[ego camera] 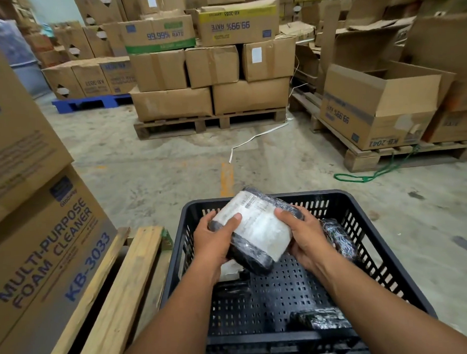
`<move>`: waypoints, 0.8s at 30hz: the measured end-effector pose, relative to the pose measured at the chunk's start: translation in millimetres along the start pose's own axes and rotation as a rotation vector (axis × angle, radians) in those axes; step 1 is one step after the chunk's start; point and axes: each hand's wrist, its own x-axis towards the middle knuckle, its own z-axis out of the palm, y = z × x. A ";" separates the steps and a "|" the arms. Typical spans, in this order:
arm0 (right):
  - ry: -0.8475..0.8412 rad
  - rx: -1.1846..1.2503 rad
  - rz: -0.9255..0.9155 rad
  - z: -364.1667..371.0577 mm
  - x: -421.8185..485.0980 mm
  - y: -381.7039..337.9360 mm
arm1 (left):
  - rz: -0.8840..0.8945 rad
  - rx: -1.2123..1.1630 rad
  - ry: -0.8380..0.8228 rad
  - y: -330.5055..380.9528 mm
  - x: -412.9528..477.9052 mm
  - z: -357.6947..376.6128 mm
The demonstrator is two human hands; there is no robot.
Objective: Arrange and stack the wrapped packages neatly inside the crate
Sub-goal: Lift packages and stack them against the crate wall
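Two bare forearms enter from the bottom edge and run up to the left hand (216, 237) and the right hand (303, 234). No sleeve, cuff or glove covers either arm as far as the frame shows them. Neither wrist carries a watch or band, and the fingers show no rings. The visible thumbnails are short and unpainted.

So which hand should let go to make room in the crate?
Probably the right hand. A loose package leans on the crate wall just beside it. The left hand cups the held package from below, so it could likely keep supporting it.
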 end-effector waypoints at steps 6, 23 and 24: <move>-0.221 -0.211 0.100 -12.4 4.5 -9.9 | -0.084 -0.013 -0.085 -0.4 12.6 -20.8; 0.112 -0.659 0.080 -80.3 63.9 56.3 | 0.053 1.513 -0.330 -93.1 58.0 -42.1; 0.104 -0.671 0.098 -80.4 70.0 63.6 | 0.064 1.550 -0.345 -100.0 61.3 -44.8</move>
